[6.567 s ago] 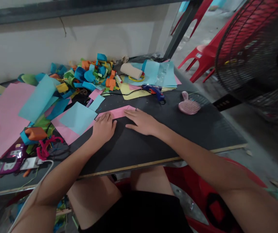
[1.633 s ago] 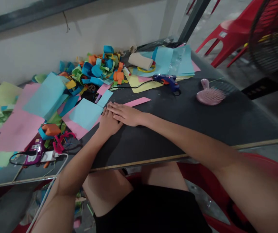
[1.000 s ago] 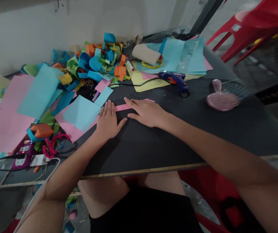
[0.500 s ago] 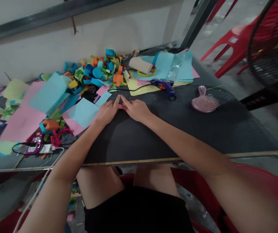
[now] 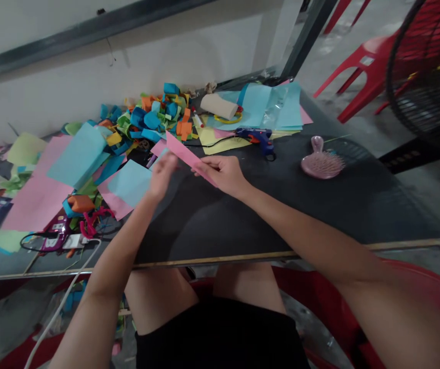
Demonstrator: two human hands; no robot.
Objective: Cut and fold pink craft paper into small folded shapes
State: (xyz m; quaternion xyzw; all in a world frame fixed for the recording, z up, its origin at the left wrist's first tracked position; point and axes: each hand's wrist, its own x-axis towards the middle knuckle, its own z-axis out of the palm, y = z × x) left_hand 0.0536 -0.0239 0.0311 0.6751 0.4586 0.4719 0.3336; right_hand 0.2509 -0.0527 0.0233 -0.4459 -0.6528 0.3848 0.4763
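Note:
A folded strip of pink paper [image 5: 183, 152] is raised at a slant above the dark table [image 5: 220, 225]. My right hand [image 5: 222, 171] grips its lower right part between thumb and fingers. Just left of the strip is my left hand [image 5: 163, 171], its fingers curled and blurred; whether it touches the paper I cannot tell. Below and left of that hand lies a light blue paper square [image 5: 131, 180] on a pink sheet. Behind the hands is a heap of folded paper pieces [image 5: 151, 120] in blue, orange, green and yellow.
A blue glue gun [image 5: 256, 137] with a black cord lies behind my right hand. Farther right is a pink hairbrush [image 5: 322, 163]. A beige roll [image 5: 219, 106] rests near blue sheets [image 5: 258, 105]. At left are a purple device [image 5: 56, 233] and a white cable [image 5: 66, 302]. A fan [image 5: 427, 82] stands at right.
The pink paper has come up off the table in my right hand and shows much more of its length. My left hand has drawn apart from the right, slightly left.

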